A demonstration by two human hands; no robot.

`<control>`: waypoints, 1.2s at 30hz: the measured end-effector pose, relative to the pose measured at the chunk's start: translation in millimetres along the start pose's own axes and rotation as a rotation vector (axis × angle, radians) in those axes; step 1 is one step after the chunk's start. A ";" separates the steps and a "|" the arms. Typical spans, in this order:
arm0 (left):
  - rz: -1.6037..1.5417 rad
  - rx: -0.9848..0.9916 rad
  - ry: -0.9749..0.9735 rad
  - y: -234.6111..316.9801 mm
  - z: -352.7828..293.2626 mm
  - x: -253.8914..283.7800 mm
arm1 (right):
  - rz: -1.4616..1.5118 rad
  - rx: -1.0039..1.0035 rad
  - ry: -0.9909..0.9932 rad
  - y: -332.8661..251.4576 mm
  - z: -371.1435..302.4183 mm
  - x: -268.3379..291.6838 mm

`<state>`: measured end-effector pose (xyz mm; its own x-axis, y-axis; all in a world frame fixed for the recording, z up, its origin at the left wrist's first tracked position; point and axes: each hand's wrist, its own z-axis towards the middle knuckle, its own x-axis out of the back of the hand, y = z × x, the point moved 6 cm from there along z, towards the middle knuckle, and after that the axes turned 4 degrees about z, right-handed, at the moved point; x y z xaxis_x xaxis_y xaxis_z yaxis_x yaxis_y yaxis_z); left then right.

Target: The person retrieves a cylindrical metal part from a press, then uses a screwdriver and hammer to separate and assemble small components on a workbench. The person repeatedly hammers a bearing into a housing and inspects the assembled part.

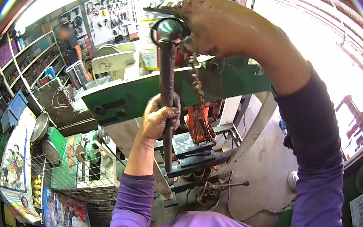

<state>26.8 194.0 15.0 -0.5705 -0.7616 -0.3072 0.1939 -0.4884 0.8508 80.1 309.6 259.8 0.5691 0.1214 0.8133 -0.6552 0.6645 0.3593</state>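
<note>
My left hand (161, 118) is closed around a dark metal rod (166, 72) held nearly upright. At the rod's upper end is a round eye (167, 30) with a shiny inside. My right hand (199, 18), coated in dark grease, is beside and behind this eye. Its fingers stretch out to the left above the eye, and its thumb sits lower, apart from them. Whether it touches the eye I cannot tell. A white and yellow container (148, 49) stands behind the rod, partly hidden. Below my right hand a rusty chain (196, 82) hangs down toward an orange metal part (198, 122).
A green steel beam (136, 98) crosses in front of me. Wire mesh basket (80, 173) and green machinery (67, 157) are at left. Shelves (37, 61) and a tool board (108, 16) line the back, where a person (71, 47) stands. A greasy part (209, 194) lies low ahead.
</note>
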 end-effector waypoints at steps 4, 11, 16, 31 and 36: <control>0.264 -0.114 0.136 -5.4 1.0 14.8 | -0.213 0.178 0.430 -5.8 -87.8 -1.8; 1.115 -0.453 0.510 -40.4 -65.4 15.8 | 0.768 -0.606 0.038 20.3 -282.1 -196.9; 1.341 -0.468 0.320 -98.3 -163.1 -26.0 | 1.089 -1.065 -0.200 -38.9 -418.0 -365.8; 1.150 0.545 -0.013 -337.9 -159.5 -31.0 | 1.089 -1.055 -0.041 -29.5 -382.9 -497.4; 1.481 0.222 0.489 -453.4 -80.3 72.9 | 1.077 -1.001 0.300 -14.4 -333.3 -469.8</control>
<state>-38.6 325.7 -427.4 0.3234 -0.5680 0.7568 0.1833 0.8223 0.5388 -12.2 488.8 -280.1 0.2075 0.9274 0.3112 -0.2842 0.3615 -0.8880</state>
